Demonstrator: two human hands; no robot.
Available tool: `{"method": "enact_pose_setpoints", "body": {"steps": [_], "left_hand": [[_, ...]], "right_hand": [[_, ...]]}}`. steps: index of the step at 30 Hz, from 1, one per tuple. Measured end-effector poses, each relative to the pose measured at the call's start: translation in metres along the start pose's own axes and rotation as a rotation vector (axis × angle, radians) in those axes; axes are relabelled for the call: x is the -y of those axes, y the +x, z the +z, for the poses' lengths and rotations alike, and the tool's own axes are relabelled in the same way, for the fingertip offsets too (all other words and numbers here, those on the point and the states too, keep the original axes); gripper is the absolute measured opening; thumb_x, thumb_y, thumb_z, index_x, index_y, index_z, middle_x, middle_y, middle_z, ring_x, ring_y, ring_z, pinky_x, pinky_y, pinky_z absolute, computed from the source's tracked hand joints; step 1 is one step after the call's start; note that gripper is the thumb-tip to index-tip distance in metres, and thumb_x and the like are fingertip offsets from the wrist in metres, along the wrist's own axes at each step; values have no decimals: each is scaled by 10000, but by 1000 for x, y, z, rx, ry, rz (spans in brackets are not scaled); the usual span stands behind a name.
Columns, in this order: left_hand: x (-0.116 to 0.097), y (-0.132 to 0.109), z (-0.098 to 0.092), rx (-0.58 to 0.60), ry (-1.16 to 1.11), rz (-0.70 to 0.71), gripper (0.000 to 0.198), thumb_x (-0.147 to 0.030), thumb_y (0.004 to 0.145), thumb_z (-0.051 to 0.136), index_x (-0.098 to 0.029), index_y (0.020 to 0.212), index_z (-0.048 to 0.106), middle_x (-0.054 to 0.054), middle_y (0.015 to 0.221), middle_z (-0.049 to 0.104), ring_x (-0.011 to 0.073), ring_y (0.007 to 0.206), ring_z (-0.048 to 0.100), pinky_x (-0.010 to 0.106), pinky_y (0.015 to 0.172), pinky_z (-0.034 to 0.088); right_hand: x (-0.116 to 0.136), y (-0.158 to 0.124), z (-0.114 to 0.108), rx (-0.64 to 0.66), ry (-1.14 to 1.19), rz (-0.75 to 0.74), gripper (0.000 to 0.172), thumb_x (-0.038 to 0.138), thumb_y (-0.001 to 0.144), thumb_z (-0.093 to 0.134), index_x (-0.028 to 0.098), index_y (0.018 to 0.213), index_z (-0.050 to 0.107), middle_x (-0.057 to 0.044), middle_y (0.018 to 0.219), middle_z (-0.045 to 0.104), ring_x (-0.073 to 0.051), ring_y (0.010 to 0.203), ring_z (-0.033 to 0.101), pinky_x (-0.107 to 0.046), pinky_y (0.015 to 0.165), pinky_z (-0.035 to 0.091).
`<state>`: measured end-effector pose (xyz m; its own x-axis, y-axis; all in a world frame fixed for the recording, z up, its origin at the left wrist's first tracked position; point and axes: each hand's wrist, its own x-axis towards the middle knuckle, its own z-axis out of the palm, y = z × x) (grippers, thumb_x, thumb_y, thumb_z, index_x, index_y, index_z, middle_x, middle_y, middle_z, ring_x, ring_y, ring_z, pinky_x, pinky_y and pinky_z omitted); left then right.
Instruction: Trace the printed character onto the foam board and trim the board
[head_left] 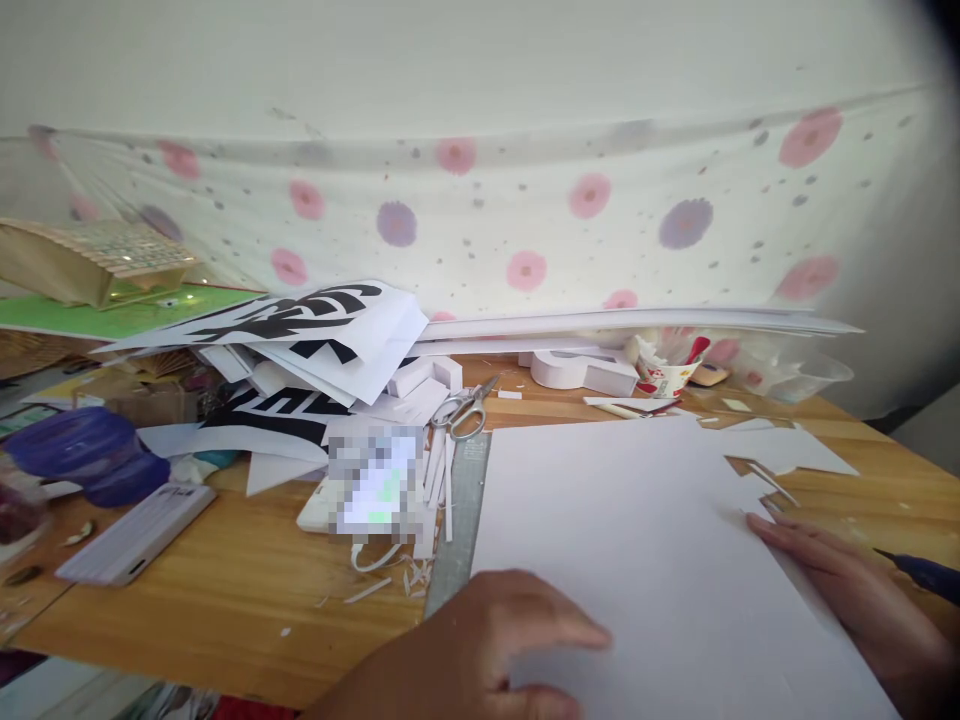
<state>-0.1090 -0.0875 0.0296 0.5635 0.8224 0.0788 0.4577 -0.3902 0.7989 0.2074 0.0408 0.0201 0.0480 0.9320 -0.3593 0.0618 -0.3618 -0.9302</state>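
Observation:
A large white sheet of paper or board (615, 510) lies in front of me over a grey cutting mat (463, 510), of which only a strip shows. My left hand (487, 650) is over the sheet's lower left part, index finger stretched out and thumb apart, gripping nothing visible. Along the sheet's right edge rests my right hand (840, 590), its fingers extended and touching the edge. Just right of that hand is a dark blue tool with a thin pointed tip (926, 577). Scissors (469, 412) lie beyond the mat, near narrow white strips (436, 470).
A blurred-out phone (379, 485) with a cable sits left of the mat. Further left are printed sheets (315, 345), a power bank (139, 535) and a blue-purple object (90, 455). At the back stand a white cut-out shape (581, 370) and a paper cup (667, 370).

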Motion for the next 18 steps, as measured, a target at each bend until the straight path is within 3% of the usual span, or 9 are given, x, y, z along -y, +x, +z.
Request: {"method": "enact_pose_setpoints", "body": {"steps": [3,5,8,11,18], "left_hand": [[2,15,-7,-43,213,-10,521,-493,839,560,-265,1304,504,56,1389,483,204,1301,382,320,1086,303],[9,23,-3,29,335,14,538,-514,859,511,-227,1313,492,85,1435,426,233,1349,308,357,1109,270],[23,28,3,142,443,80,517,-476,887,476,-224,1337,448,94,1469,376,265,1377,247,422,1133,205],[33,27,5,168,447,102,496,-433,884,503,-253,1340,430,69,1483,359,254,1388,227,425,1144,168],[23,36,3,211,467,-60,520,-367,781,659,-239,1265,520,88,1443,421,285,1352,315,462,1118,250]], "right_hand": [[0,8,8,48,-37,171,336,415,627,709,205,889,692,-95,782,743,-298,646,693,-361,507,555],[-3,17,9,8,-151,129,392,453,644,691,204,946,698,-90,884,746,-304,740,697,-348,539,559],[-11,33,6,-113,-306,-26,506,488,653,670,216,1079,671,-64,1013,726,-309,897,674,-351,619,561],[-22,43,2,-158,-470,-220,538,503,657,648,225,1118,664,-55,1006,720,-314,955,649,-405,760,539],[-32,41,-3,-251,-1016,-732,366,390,826,468,177,1049,665,-123,1062,677,-307,1027,593,-470,936,429]]}}
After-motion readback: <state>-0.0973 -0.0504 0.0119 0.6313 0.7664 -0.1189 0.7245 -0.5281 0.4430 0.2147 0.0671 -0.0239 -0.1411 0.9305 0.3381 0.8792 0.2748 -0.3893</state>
